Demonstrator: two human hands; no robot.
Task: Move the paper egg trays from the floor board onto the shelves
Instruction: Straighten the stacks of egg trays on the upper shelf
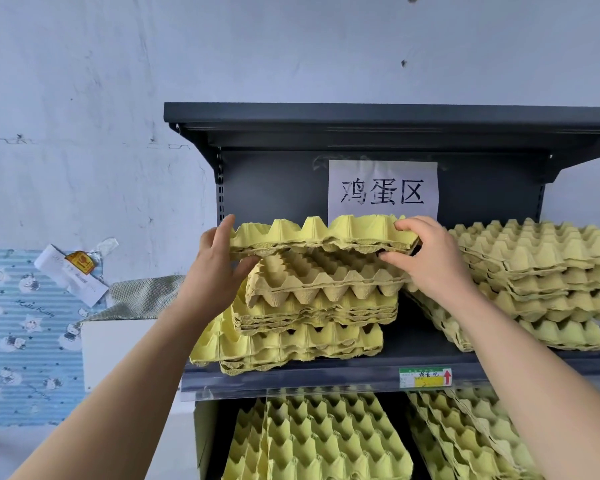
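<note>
Big picture first: a pale, scuffed wall (291, 46) fills the far side of the room, and a dark grey metal shelf unit (361, 119) stands against it on the right. Over on the left, a blue striped cartoon-print sheet (25, 334) hangs low on the wall, with a white box (118, 348) just beside the unit.

The middle shelf board (326, 377) carries two piles of yellow paper egg trays: a ragged left stack (309, 313) and a taller right stack (541, 271), the right one leaning. Below the board, the lower trays (319, 438) stand on edge.

Now the action: a thin nested bundle, the held trays (319, 233), sits roughly level just above the left stack; whether it touches the stack cannot be told. The left hand (219, 261) grips its left edge, thumb up the side, fingers curled beneath. The right hand (426, 254) grips the right edge, fingers hooked over the top, thumb underneath.

Behind them is a white paper sign (383, 188) with black characters, and on the shelf lip a small green price label (425, 377).
</note>
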